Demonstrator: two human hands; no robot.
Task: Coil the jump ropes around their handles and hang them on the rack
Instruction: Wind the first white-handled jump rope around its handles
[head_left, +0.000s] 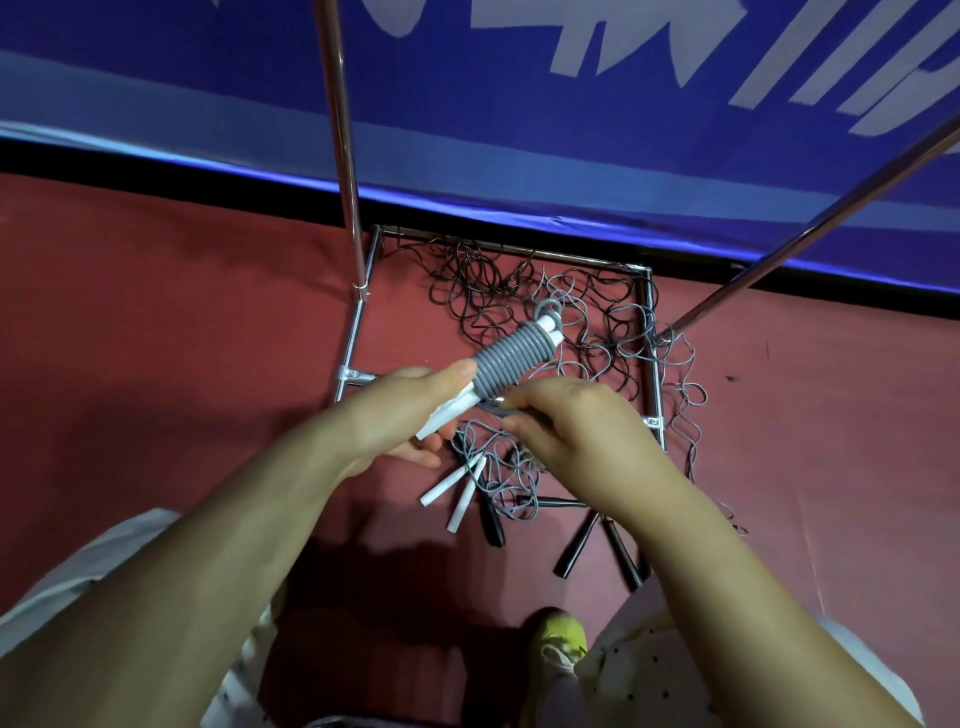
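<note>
My left hand (410, 410) grips a pair of white jump rope handles (447, 413) held together. Grey rope (511, 356) is wound around them in a tight coil, and a small loop sticks out at the far end. My right hand (566, 421) pinches the loose end of that grey rope just below the coil. Below my hands, a second grey rope with white handles (452, 493) lies loose on the floor. Black ropes (483, 291) lie tangled inside the metal rack's base frame (652, 353). Black handles (576, 551) rest nearer to me.
Two metal rack poles (343, 156) (810, 228) rise from the base frame on the red floor. A blue banner wall stands behind. My yellow shoe (561, 639) is at the bottom, near the black handles.
</note>
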